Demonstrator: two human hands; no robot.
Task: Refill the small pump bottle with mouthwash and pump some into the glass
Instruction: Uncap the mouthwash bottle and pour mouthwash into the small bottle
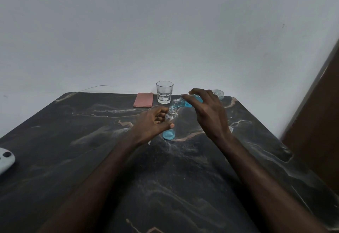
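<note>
Carefully: your left grip [154,122] clamps the pump bottle [169,134], probably light and slippery, at mid-body, while your right grip [207,111] holds the tilted mouthwash bottle [178,102].

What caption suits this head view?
Right hand tips mouthwash bottle over small bottle gripped by left hand; glass stands behind.

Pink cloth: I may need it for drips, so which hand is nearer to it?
Left. The left hand grips the small bottle in front of the pink cloth; the right hand, tipping the mouthwash bottle, is farther right, past the glass.
</note>
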